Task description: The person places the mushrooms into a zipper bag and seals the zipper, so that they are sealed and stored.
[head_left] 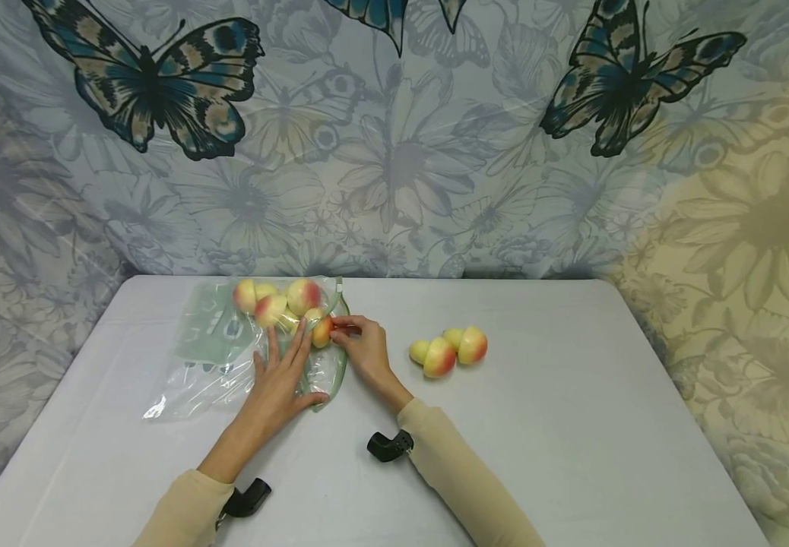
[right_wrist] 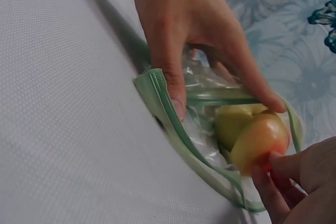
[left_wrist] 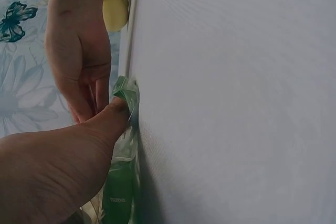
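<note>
Right hand (head_left: pixel 362 348) pinches a red-yellow fruit (head_left: pixel 322 332) at the right end of a clear bag (head_left: pixel 211 334); left hand (head_left: pixel 278 382) lies spread across it; loose fruits (head_left: pixel 439 357) sit farther right.

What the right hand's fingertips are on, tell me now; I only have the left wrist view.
Observer: The right wrist view shows the right hand holding a red-and-yellow fruit at the mouth of a green-edged plastic bag.
Operator: Report what's inside the bag.
Observer: In the head view, several more fruits lie inside it.
Operator: Give me the left hand; I see only its thumb side.
Observer: From the head view, the left hand has its fingers spread across the bag.
</note>
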### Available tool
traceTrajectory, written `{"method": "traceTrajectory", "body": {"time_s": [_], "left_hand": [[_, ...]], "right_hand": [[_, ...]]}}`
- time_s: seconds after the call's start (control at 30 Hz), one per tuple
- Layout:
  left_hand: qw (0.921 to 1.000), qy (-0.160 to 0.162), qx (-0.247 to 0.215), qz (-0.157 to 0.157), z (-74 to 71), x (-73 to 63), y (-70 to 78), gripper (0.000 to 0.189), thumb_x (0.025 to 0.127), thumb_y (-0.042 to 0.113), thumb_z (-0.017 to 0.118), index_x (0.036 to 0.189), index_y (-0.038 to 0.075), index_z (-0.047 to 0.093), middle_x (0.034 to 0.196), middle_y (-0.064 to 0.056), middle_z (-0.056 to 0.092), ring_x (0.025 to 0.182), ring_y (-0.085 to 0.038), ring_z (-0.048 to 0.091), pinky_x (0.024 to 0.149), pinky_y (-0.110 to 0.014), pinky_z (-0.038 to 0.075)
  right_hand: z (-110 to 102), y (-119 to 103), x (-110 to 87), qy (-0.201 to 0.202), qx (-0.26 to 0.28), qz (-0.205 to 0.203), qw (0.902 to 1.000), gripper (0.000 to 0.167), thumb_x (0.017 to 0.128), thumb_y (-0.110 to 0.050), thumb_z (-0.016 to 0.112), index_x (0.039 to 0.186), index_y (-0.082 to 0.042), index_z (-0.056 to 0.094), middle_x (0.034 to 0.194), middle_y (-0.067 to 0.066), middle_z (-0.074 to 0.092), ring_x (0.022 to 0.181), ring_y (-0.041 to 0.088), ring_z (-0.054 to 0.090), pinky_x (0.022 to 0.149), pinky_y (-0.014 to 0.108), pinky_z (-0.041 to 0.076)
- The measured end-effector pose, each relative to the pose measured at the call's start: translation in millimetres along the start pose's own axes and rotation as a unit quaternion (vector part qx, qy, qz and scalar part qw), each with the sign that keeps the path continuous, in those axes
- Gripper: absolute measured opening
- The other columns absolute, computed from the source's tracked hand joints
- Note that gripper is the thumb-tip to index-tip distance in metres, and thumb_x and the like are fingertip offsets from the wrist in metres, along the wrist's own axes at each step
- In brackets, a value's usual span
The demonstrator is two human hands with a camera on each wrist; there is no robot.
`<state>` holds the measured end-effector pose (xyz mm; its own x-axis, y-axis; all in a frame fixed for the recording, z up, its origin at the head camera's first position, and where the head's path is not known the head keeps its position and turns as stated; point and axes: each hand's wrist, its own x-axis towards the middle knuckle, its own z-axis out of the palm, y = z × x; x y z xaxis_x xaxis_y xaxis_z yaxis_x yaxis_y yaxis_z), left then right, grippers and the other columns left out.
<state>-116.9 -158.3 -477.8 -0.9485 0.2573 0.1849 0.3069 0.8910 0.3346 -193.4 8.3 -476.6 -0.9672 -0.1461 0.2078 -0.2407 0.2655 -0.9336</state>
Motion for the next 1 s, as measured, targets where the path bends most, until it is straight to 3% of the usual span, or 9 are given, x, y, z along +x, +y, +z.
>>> {"method": "traceTrajectory", "body": {"time_s": [0.3,0.47,0.7,1.0], "left_hand": [[1.0000,-0.002,-0.003,-0.007,0.8,-0.5,1.2,0.117,0.068,0.044,0.086,0.156,0.005,0.020,0.165,-0.006,0.006,0.142,-0.056,-0.005,0.098,-0.081,0.017],[1.0000,0.000,-0.008,-0.004,0.3,-0.8,1.3,0.117,0.067,0.044,0.086,0.157,0.007,0.020,0.165,-0.005,0.005,0.142,-0.055,-0.006,0.097,-0.082,0.017],[0.9999,0.008,-0.007,-0.002,0.5,-1.2,0.6,0.117,0.067,0.044,0.086,0.157,0.009,0.019,0.165,-0.004,0.005,0.142,-0.055,-0.004,0.096,-0.082,0.018],[0.9999,0.012,-0.007,0.000,1.7,-1.1,0.6,0.118,0.066,0.043,0.087,0.157,0.008,0.020,0.166,-0.003,0.004,0.142,-0.055,-0.004,0.095,-0.083,0.019]], "right_hand": [[2.9,-0.7,-2.5,-0.012,-0.002,0.008,0.9999,0.021,0.083,-0.001,0.075,0.104,0.003,0.073,0.096,0.014,0.074,0.088,0.024,0.071,0.079,0.026,0.054],[4.3,-2.7,-3.2,-0.016,0.010,-0.003,0.9998,0.022,0.083,0.001,0.074,0.104,0.005,0.072,0.096,0.017,0.073,0.089,0.028,0.071,0.081,0.034,0.055],[5.0,-3.4,-6.3,-0.034,0.025,0.005,0.9991,0.025,0.082,0.002,0.075,0.107,0.005,0.071,0.106,0.017,0.071,0.090,0.029,0.072,0.073,0.022,0.056],[9.0,-4.4,-8.6,-0.055,0.035,0.029,0.9974,0.026,0.085,0.004,0.072,0.110,0.005,0.069,0.110,0.018,0.070,0.093,0.028,0.072,0.072,0.020,0.056]]}}
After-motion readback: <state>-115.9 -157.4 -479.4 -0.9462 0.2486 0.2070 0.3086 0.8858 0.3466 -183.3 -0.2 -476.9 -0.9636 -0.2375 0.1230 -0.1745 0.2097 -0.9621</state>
